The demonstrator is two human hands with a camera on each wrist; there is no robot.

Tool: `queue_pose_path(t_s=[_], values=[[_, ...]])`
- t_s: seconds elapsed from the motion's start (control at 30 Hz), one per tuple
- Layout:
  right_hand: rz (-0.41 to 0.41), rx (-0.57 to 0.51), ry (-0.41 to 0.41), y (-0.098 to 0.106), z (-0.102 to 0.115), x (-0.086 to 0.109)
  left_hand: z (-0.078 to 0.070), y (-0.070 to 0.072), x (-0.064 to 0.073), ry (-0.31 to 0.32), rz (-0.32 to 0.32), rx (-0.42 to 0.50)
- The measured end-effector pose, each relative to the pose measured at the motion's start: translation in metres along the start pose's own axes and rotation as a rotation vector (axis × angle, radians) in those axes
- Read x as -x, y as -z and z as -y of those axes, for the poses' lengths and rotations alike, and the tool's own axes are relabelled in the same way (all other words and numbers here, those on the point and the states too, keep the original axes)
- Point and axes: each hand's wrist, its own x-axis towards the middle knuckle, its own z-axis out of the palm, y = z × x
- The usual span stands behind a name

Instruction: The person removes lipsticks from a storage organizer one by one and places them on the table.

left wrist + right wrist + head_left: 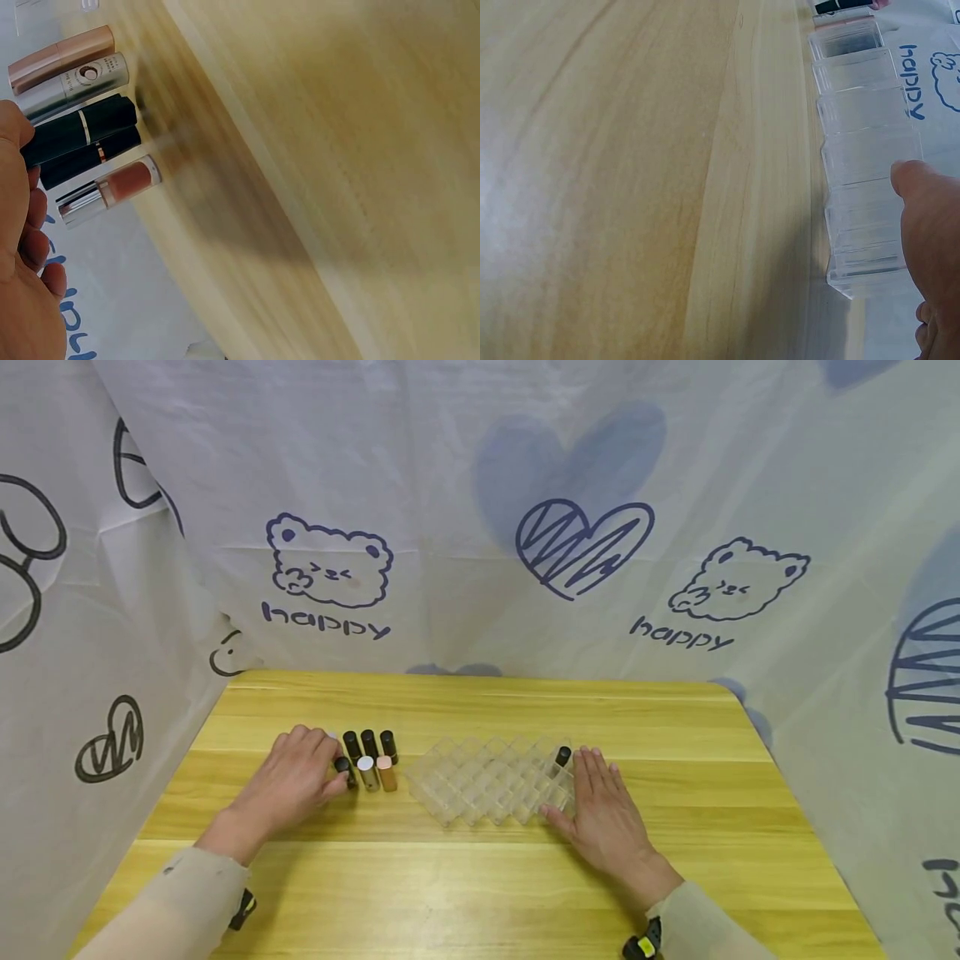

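At the left, my left hand (pixel 300 772) reaches over a small group of lipsticks. Its thumb and fingers pinch a black lipstick (pixel 82 131) with a thin pale band, near the top. Beside it stand a silver lipstick (pixel 79 86) and a rose-gold lipstick (pixel 64 58). A clear tube with a pinkish-brown lower part (pixel 127 182) is on the other side. My right hand (pixel 603 814) lies with straight fingers along the right end of a clear lipstick organizer (pixel 480 781), its thumb at the front wall (pixel 870 157). One black lipstick (pixel 562 757) stands in a compartment there.
Behind the front lipsticks, several black-capped tubes (pixel 368 743) stand in a row, left of the organizer. The wooden table (pixel 450 893) ends at a printed white curtain (pixel 442 568) at the back and sides.
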Motion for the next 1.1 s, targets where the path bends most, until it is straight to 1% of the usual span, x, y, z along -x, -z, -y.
queue_pose_path(t_s=[0.3, 0.67, 1.1], values=[[-0.022, -0.008, 0.009, 0.0004, 0.0006, 0.0003, 0.0004, -0.0052, -0.0004, 0.002, 0.024, 0.003], [-0.028, 0.004, 0.007, 0.0008, 0.0008, 0.0000, 0.0002, -0.0059, -0.0010, 0.011, 0.022, 0.008], [-0.030, -0.012, 0.003, -0.0003, 0.0003, 0.0011, 0.0002, -0.0057, -0.0016, 0.040, 0.044, 0.023]])
